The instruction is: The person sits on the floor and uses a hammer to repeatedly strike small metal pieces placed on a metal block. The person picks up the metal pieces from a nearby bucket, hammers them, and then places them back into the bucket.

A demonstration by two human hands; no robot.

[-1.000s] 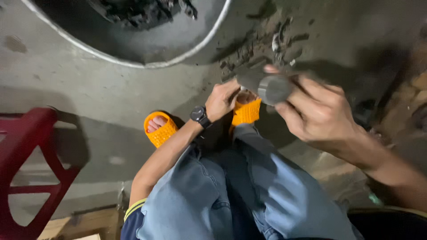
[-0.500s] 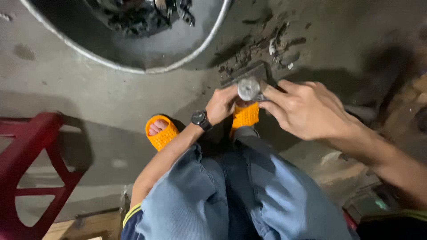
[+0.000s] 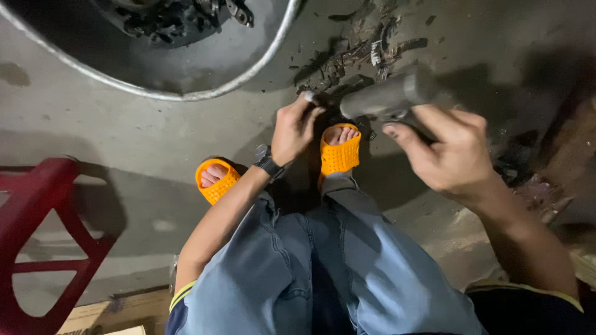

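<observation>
My right hand (image 3: 450, 152) grips a hammer with a heavy grey metal head (image 3: 388, 99), raised above the floor at the upper right. My left hand (image 3: 295, 130), with a dark wristwatch (image 3: 268, 164) on the wrist, reaches down to the concrete in front of my right foot and pinches a small metal piece (image 3: 308, 96) between fingertips. What the piece is cannot be made out. My feet wear orange perforated sandals (image 3: 339, 152), and my legs are in blue jeans.
A large round metal basin (image 3: 186, 93) with dark metal scrap inside lies at the top. Dark debris and scraps (image 3: 366, 49) litter the concrete beyond my hands. A red plastic stool (image 3: 43, 236) stands at the left. Wooden boards lie at the right edge.
The hammer head has swung up and to the right, away from my left hand. My left hand has stayed low on the floor by the right sandal.
</observation>
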